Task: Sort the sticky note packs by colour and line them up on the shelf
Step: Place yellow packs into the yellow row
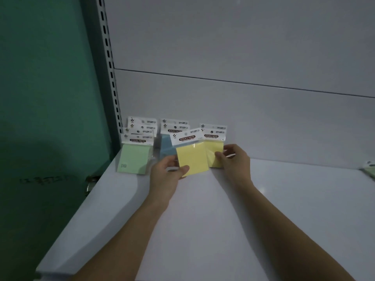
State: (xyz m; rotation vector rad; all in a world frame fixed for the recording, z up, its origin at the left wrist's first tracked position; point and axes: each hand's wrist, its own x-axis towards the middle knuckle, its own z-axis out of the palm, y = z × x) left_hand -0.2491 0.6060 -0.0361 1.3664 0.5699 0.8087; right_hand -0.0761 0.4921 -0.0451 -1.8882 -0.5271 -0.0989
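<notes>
Yellow pack [191, 159] sits pinched in the left hand [168, 171], just near of the yellow row [213, 147]; right hand [233, 157] pinches that row's front pack; placing step underway; next, seat it squarely in front.

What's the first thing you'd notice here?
The yellow sticky note pack in the middle, gripped by the left hand. The right hand touches another yellow pack just behind it. Green packs and blue packs stand in rows at the left.
</notes>
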